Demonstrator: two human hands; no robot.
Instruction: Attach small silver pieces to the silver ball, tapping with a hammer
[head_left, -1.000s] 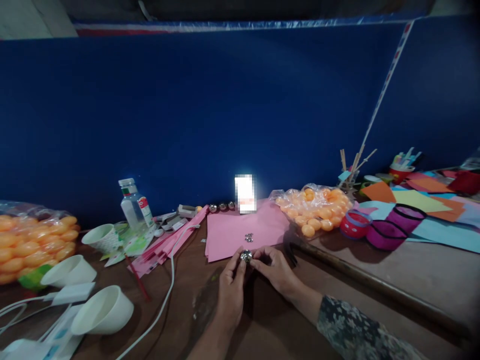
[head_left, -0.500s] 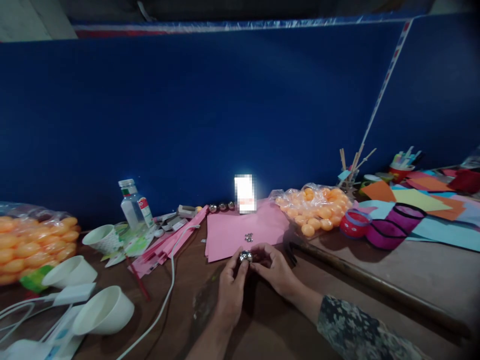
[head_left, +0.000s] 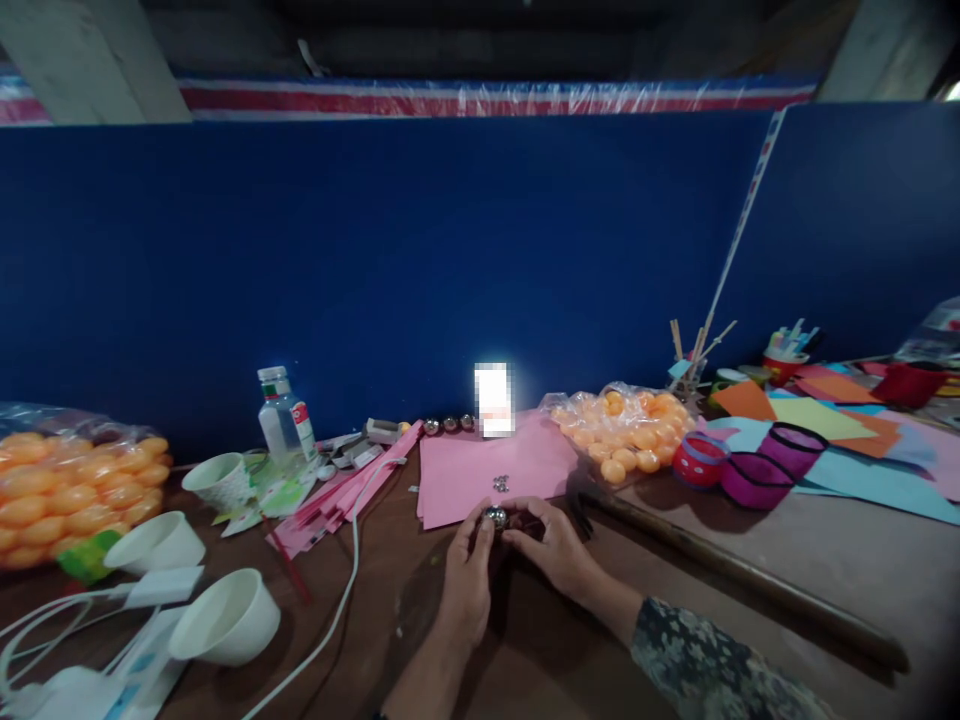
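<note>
My left hand (head_left: 466, 578) and my right hand (head_left: 553, 552) meet over the brown table, just in front of a pink paper sheet (head_left: 480, 470). Both pinch a small shiny silver ball (head_left: 494, 517) between their fingertips. A few tiny silver pieces (head_left: 500, 484) lie on the pink sheet right behind the hands. My right forearm wears a camouflage sleeve (head_left: 712, 670).
Bags of orange balls (head_left: 67, 490) (head_left: 626, 432) sit left and right. White paper cups (head_left: 225, 618), a white cable (head_left: 341, 590), a plastic bottle (head_left: 285, 425), pink strips (head_left: 341, 490), a dark stick (head_left: 739, 580), red and magenta paper rings (head_left: 746, 465), coloured sheets (head_left: 832, 420). A blue partition stands behind.
The camera tilted up slightly, so the scene sits lower in view. Both hands stay pinched on the silver ball, with only small finger movement.
</note>
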